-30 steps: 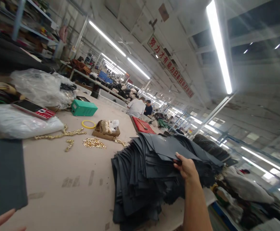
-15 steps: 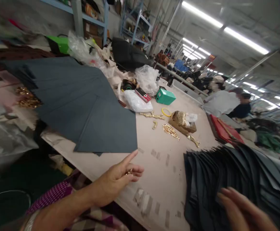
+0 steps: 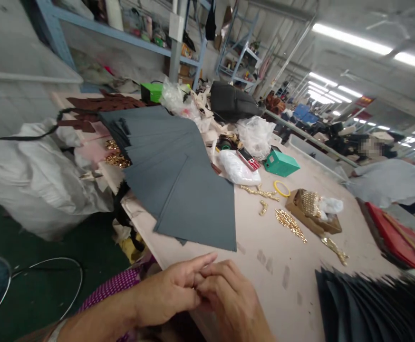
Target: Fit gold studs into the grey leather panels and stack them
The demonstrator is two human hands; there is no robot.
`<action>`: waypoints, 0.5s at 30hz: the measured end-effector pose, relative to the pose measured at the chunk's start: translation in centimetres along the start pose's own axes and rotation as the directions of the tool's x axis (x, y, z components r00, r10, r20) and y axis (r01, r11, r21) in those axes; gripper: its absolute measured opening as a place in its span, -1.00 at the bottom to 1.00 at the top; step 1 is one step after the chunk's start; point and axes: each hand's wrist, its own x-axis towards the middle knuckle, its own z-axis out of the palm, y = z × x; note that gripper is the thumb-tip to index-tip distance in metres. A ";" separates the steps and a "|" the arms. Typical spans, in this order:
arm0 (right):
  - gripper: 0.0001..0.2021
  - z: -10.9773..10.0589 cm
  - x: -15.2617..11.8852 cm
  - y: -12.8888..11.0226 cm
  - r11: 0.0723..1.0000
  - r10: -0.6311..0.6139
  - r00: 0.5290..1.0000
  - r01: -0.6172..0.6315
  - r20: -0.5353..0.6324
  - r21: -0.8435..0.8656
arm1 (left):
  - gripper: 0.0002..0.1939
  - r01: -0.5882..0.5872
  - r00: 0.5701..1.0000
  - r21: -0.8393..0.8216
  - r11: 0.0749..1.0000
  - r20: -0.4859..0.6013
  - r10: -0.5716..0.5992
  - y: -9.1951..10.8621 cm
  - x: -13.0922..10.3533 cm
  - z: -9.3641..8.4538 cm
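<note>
Bare tabletop (image 3: 264, 280) between 2 dark sheet stacks, chains (image 3: 290, 225) beyond.

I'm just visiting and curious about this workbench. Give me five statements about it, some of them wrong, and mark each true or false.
1. The left hand and right hand meet near the table edge. True.
2. The yellow ring lies inside the cardboard box. False: it lies on the table, beside the box.
3. The dark sheets beyond the hands are spread in an overlapping fan. True.
4. The loose gold pieces are heaped on those sheets. False: they are on the table, near the cardboard box.
5. The red-and-black device rests on a white plastic packet. True.
</note>
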 end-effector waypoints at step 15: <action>-0.79 4.3 7.8 12.2 0.889 0.318 0.948 -0.291 0.018 -0.354 | -0.39 -0.062 0.579 0.317 0.946 -0.761 0.293 1.4 -6.2 -7.9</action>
